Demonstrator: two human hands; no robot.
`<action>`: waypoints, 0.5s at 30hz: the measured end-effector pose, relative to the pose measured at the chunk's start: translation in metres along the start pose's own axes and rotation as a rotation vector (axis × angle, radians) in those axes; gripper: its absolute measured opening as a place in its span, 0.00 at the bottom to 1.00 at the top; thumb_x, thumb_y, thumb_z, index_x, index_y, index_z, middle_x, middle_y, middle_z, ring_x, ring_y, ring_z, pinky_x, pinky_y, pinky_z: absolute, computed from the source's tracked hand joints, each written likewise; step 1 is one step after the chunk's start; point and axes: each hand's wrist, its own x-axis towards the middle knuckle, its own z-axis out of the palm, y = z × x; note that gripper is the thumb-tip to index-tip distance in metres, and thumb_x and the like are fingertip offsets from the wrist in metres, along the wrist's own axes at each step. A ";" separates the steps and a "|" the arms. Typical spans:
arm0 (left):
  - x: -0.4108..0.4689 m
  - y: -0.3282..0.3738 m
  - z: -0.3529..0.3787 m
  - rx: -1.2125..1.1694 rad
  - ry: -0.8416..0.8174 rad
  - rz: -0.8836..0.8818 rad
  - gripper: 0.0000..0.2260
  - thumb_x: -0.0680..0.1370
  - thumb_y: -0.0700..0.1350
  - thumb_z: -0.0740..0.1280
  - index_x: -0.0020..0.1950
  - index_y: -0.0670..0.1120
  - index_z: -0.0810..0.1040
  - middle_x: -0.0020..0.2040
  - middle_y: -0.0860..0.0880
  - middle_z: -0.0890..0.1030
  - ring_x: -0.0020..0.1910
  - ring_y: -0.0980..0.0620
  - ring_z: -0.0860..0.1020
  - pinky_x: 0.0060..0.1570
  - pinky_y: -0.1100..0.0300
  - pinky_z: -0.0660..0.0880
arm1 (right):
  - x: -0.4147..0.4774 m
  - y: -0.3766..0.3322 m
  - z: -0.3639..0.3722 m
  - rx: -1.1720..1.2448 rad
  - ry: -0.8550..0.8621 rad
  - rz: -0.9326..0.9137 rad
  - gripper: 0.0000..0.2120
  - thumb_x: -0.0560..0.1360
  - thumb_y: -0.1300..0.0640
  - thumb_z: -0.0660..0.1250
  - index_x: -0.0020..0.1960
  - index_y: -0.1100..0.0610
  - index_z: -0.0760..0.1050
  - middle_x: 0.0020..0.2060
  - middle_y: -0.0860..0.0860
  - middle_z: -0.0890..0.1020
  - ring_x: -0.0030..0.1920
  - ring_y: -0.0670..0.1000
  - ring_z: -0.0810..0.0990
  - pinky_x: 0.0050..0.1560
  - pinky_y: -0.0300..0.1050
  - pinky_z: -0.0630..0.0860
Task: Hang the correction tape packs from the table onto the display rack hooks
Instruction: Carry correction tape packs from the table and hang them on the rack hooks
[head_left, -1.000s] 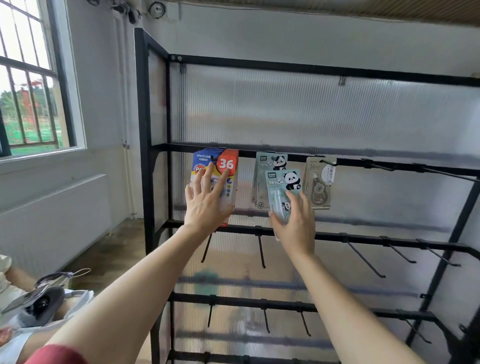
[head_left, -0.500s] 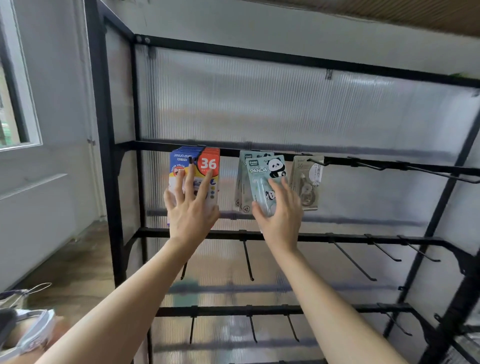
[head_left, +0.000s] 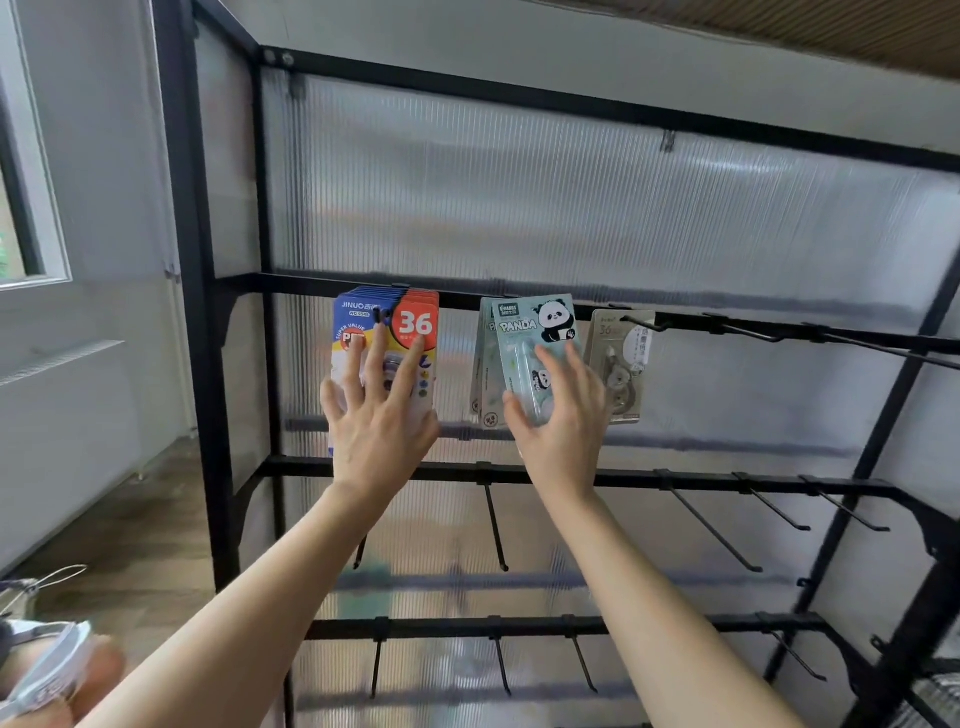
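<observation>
A black display rack (head_left: 311, 284) with a ribbed clear back fills the view. On its upper rail hang several blue-and-red "36" packs (head_left: 415, 325), two mint panda packs (head_left: 485, 364) and a grey correction tape pack (head_left: 626, 358). My left hand (head_left: 382, 421) presses spread, straight fingers on the front "36" pack. My right hand (head_left: 563, 421) grips the lower part of a tilted panda correction tape pack (head_left: 530, 327), thumb at its left edge. This pack's top is level with the rail, in front of the hung panda packs. Whether it sits on the hook is hidden.
Bare hooks (head_left: 727, 332) stick out of the upper rail to the right. More bare hooks (head_left: 711, 527) line the two lower rails. A window (head_left: 31, 208) and a white wall are at the left. A white object (head_left: 47, 670) lies at the bottom left.
My right hand has lifted the panda pack up to the rail, in front of the hung panda packs. My left hand stays on the "36" packs. The view has moved closer.
</observation>
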 end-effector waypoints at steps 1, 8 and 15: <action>0.000 0.000 0.000 0.005 0.001 0.002 0.40 0.68 0.50 0.75 0.74 0.50 0.59 0.75 0.44 0.54 0.73 0.40 0.53 0.61 0.29 0.63 | -0.001 0.000 0.002 0.000 0.001 0.013 0.27 0.72 0.42 0.62 0.67 0.54 0.74 0.69 0.58 0.71 0.68 0.61 0.70 0.62 0.58 0.65; 0.000 -0.005 -0.001 0.038 0.012 0.036 0.33 0.70 0.55 0.63 0.74 0.49 0.61 0.74 0.42 0.57 0.73 0.40 0.55 0.60 0.31 0.64 | -0.007 0.003 0.011 0.004 -0.009 0.070 0.28 0.71 0.40 0.61 0.66 0.53 0.75 0.68 0.58 0.73 0.67 0.60 0.71 0.61 0.58 0.67; 0.000 -0.002 0.002 0.048 0.025 0.020 0.32 0.71 0.57 0.59 0.73 0.49 0.61 0.74 0.42 0.57 0.72 0.39 0.56 0.59 0.31 0.65 | 0.008 0.025 0.040 -0.008 -0.179 0.092 0.28 0.73 0.50 0.73 0.70 0.55 0.70 0.73 0.59 0.64 0.71 0.62 0.63 0.65 0.60 0.66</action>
